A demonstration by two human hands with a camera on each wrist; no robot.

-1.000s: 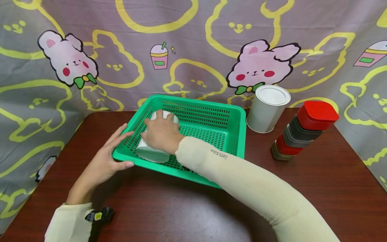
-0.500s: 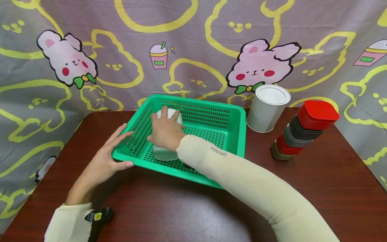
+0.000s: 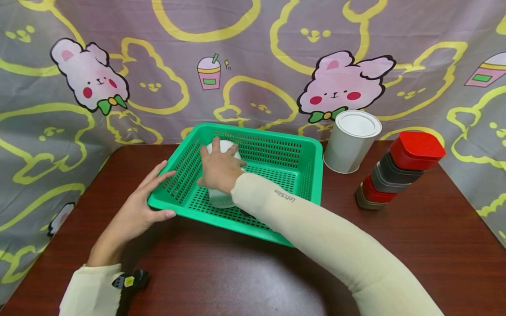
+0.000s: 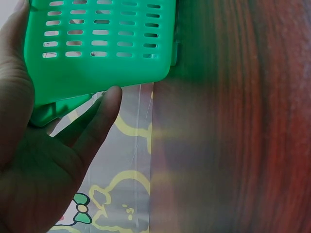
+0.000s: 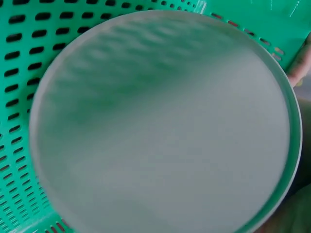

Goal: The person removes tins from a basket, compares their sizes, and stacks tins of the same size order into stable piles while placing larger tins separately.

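A white can (image 3: 221, 199) lies on its side in the left half of the green perforated basket (image 3: 276, 230). My right hand (image 3: 222, 170) rests on top of the can with its fingers spread and its thumb out to the left. In the right wrist view, the can's round end (image 5: 170, 141) fills most of the frame, reflecting green. My left hand (image 3: 134, 211) is at the basket's front left corner, fingers straight along the side wall and thumb below the front rim. The left wrist view shows that hand (image 4: 43, 160) against the basket wall (image 4: 102, 73).
A larger white can (image 3: 352, 142) stands upright on the table (image 3: 221, 281) just right of the basket. Beyond it is a tall stack of red and black containers (image 3: 399, 169). A patterned cloth (image 3: 253, 57) hangs behind the table. Part of the basket floor is hidden by my right sleeve (image 3: 316, 228).
My right hand has moved the white can a little to the right, away from the basket's left wall, and turned it straighter. The left hand and the basket have stayed put.
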